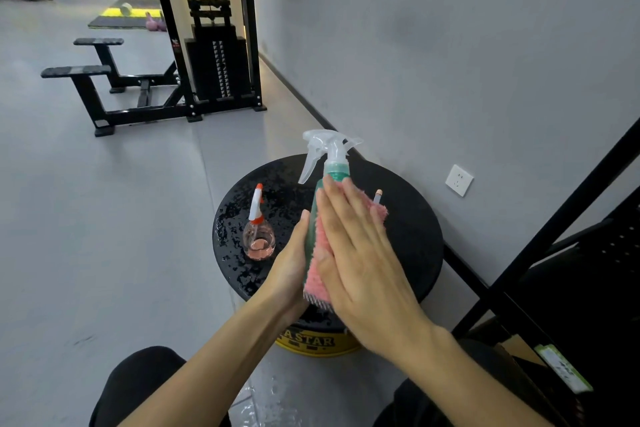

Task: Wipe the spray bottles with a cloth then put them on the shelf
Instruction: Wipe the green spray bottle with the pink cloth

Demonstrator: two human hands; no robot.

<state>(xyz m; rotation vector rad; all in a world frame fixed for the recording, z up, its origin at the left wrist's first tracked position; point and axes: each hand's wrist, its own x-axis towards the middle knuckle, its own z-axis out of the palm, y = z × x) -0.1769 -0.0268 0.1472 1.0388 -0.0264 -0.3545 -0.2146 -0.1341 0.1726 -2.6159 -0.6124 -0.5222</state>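
A green spray bottle [335, 168] with a clear trigger head is held upright above the round black stool top [408, 218]. My left hand [289, 263] grips its body from the left side. My right hand [356, 253] lies flat with straight fingers, pressing a pink cloth [317, 274] against the bottle's front. A small pink round spray bottle [259, 239] with an orange-and-white nozzle stands on the stool top at the left. Behind the cloth the tip of a third sprayer [377, 196] shows; the rest of it is hidden.
The stool top is wet with droplets and sits on a yellow drum [318, 345]. A black metal shelf frame [554, 253] stands at the right by the grey wall with a socket [459, 179]. A gym weight machine [214, 55] stands farther back on the left.
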